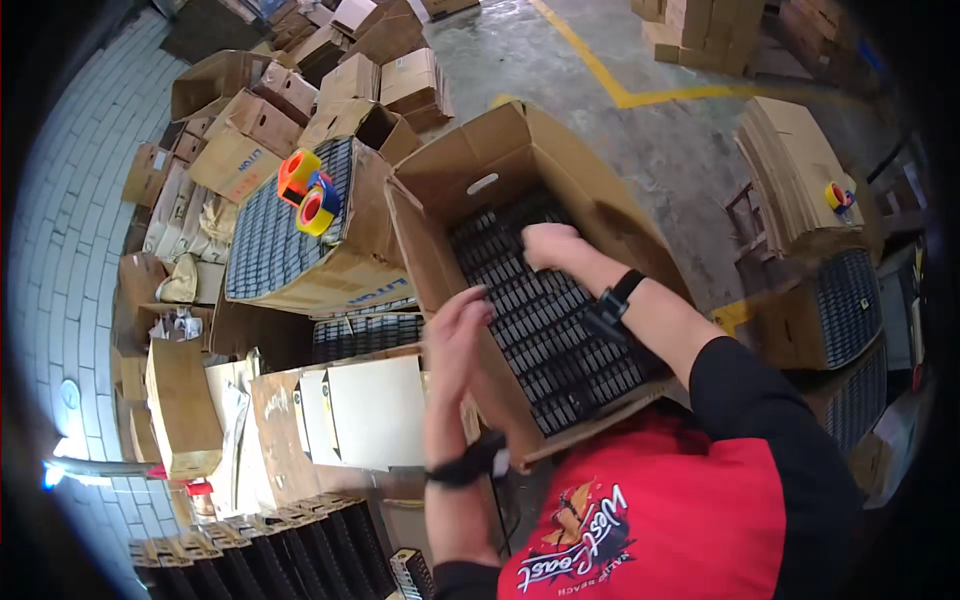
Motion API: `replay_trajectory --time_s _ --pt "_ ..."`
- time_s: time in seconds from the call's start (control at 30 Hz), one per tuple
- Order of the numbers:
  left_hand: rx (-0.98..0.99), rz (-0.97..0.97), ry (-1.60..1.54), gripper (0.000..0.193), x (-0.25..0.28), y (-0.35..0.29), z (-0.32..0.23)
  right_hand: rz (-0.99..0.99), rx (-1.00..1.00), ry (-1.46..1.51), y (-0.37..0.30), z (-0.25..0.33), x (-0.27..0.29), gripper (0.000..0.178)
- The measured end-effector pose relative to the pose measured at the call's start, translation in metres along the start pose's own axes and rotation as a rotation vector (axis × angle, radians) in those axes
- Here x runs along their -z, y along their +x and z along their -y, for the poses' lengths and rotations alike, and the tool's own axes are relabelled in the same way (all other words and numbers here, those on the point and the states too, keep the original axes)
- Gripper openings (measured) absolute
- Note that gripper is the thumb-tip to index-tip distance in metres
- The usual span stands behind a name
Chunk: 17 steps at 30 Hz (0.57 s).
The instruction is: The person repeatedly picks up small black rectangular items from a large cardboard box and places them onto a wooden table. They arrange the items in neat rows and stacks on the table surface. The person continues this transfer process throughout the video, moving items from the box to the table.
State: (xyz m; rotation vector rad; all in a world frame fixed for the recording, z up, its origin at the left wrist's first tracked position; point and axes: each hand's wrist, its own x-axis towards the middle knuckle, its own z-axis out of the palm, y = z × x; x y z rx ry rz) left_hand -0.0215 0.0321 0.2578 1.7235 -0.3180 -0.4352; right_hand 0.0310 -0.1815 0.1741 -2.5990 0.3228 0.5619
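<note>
A large open cardboard box [470,140] stands in front of me, tilted in view. Rows of small black ribbed pieces [530,310] fill its bottom; their exact kind I cannot make out. Inside the box, over the far rows, my right hand [552,246] is closed like a fist, its fingertips hidden beneath it. My left hand [457,335] is at the box's left wall, fingers stretched toward the inside and somewhat apart, with nothing visible in them. A dark band is on each wrist.
Left of the box, another carton [330,280] carries a dark ribbed layer with tape rolls [317,210] on top. White panels [375,412] lie nearer me. Flattened cardboard [795,175] is stacked at right, with another tape roll [837,197]. Cartons [415,85] crowd the far left.
</note>
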Motion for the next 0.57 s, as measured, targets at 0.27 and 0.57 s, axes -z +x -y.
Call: replay_trajectory --time_s 0.27,0.57 --pt "0.388 0.208 0.721 0.043 -0.118 0.126 0.217 0.211 -0.23 -0.366 0.097 -0.159 -0.177 0.029" --pt "0.668 0.303 0.814 0.052 -0.129 0.136 0.253 0.379 -0.467 -0.023 0.088 -0.117 -0.11 0.041"
